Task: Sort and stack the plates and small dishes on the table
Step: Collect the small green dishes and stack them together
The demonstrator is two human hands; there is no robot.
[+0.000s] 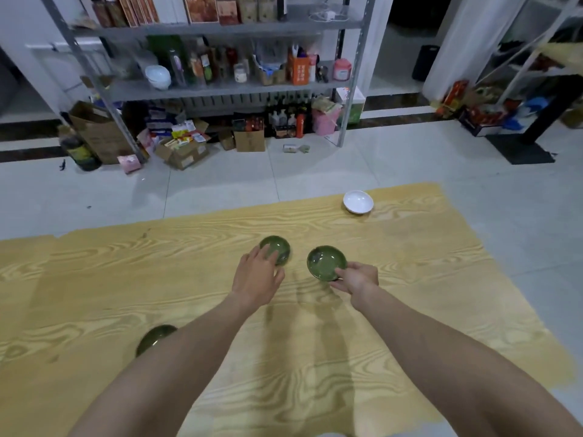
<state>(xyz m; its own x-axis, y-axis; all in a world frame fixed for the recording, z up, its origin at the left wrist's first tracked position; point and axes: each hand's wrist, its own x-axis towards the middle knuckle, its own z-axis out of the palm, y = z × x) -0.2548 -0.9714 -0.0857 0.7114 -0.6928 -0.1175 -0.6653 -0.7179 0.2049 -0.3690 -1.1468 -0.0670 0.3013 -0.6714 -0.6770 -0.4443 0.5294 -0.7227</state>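
Observation:
Two small green dishes sit near the middle of the wooden table [410, 279]. My left hand [257, 277] reaches onto the left green dish [279, 249], fingers laid over its near rim and thumb at its side. My right hand [356, 279] pinches the near rim of the right green dish [325, 261], holding it slightly tilted just above the table. A third green dish [153, 337] lies at the near left, partly hidden behind my left forearm. A small white dish [358, 201] rests near the far edge on the right.
Beyond the table's far edge is tiled floor, then a metal shelf rack [220, 86] crowded with bottles, boxes and white bowls, with cardboard boxes [183, 152] at its foot. Another rack stands at the far right.

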